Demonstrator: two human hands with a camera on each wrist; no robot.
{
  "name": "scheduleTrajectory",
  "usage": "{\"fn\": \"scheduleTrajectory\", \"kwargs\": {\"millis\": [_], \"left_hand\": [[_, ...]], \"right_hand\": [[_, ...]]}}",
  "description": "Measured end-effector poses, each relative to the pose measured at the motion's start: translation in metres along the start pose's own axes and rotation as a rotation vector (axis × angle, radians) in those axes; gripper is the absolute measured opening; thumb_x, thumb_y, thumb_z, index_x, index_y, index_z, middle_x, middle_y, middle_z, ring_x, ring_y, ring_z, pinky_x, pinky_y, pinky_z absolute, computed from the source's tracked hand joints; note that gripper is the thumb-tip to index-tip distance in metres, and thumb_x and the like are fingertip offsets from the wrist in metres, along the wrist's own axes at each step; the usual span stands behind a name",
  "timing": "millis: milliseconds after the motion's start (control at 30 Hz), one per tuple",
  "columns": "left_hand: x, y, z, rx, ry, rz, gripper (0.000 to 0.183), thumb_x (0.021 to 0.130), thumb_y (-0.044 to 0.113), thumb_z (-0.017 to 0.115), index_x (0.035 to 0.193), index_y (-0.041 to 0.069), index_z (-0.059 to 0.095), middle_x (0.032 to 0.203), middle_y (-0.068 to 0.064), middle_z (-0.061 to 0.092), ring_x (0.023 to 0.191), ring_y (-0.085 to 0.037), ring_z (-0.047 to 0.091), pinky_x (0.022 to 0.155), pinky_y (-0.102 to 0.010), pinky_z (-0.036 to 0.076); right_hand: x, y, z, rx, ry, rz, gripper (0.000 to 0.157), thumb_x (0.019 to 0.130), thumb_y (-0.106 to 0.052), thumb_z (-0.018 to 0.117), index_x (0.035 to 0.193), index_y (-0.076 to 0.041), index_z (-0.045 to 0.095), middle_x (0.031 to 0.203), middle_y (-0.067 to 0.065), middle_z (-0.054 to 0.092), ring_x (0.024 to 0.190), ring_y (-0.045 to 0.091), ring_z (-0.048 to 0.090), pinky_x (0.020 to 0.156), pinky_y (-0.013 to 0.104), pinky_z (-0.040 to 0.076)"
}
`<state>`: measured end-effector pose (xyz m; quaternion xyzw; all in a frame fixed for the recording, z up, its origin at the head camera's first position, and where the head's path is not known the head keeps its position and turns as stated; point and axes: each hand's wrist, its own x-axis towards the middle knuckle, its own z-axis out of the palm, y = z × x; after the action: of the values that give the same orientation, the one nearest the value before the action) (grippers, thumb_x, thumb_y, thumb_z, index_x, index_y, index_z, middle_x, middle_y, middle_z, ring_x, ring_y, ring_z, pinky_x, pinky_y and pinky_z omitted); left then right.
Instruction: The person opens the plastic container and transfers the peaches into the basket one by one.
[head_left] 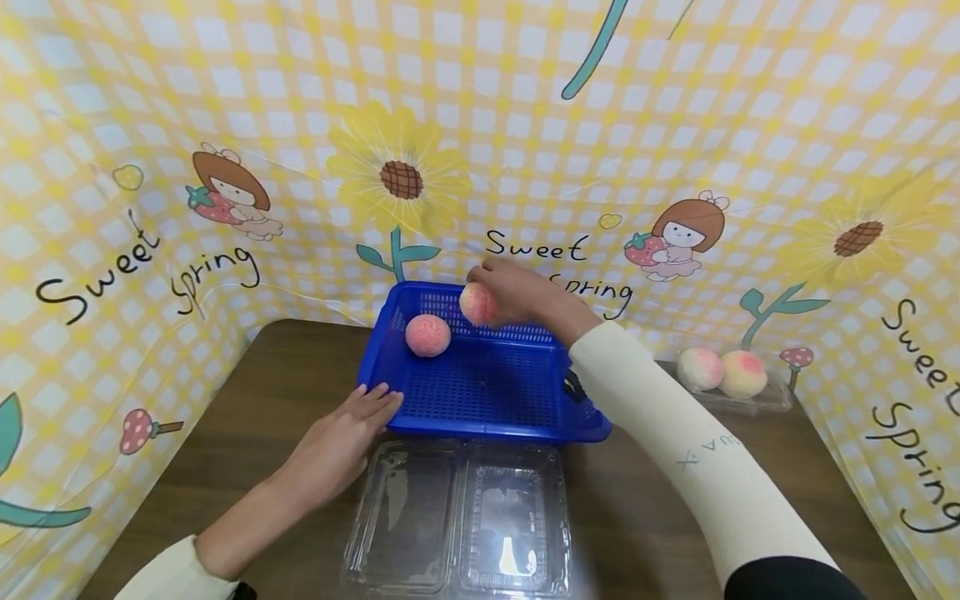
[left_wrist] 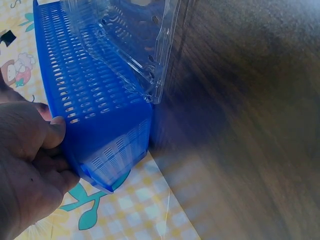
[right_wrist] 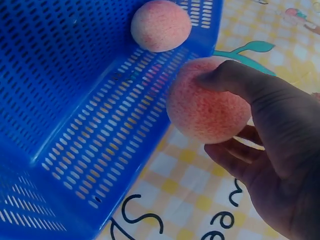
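Observation:
My right hand grips a pink peach between thumb and fingers, above the far wall of a blue plastic basket. Another pink peach lies inside the basket, in its far left corner. At the basket's near left corner, my left hand holds the rim; in the left wrist view its thumb and fingers lie around the edge. Directly in front of the basket sits an opened clear plastic clamshell box, its two halves side by side with nothing in them.
Two paler peaches, one whitish and one yellowish, rest in a clear plastic container at the back right of the brown wooden table. A yellow checked cloth with printed figures hangs behind and at both sides.

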<state>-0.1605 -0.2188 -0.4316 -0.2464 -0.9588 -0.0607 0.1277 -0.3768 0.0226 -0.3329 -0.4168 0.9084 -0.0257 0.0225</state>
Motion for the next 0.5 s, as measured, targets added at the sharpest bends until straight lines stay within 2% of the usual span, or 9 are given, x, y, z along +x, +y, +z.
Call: {"fn": "scheduleTrajectory", "kwargs": {"millis": [267,500], "left_hand": [[0.0,-0.001,-0.001,0.005,0.005,0.008,0.066,0.072,-0.017,0.071,0.133,-0.001,0.055,0.136,-0.017,0.056,0.132,-0.031,0.047,0.114,-0.047,0.034],[0.001,0.0,-0.001,0.004,-0.006,0.013,0.066,0.072,-0.017,0.069,0.134,-0.001,0.054,0.137,-0.017,0.055,0.133,-0.031,0.047,0.114,-0.047,0.034]], "right_hand": [[0.018,0.0,0.012,-0.005,-0.117,0.038,0.061,0.08,-0.031,0.075,0.134,-0.015,0.051,0.128,0.004,0.055,0.117,0.021,0.051,0.102,0.038,0.045],[0.031,-0.002,0.029,-0.042,-0.176,0.056,0.054,0.078,-0.023,0.075,0.126,-0.016,0.052,0.119,0.005,0.055,0.105,0.02,0.054,0.091,0.037,0.049]]}}
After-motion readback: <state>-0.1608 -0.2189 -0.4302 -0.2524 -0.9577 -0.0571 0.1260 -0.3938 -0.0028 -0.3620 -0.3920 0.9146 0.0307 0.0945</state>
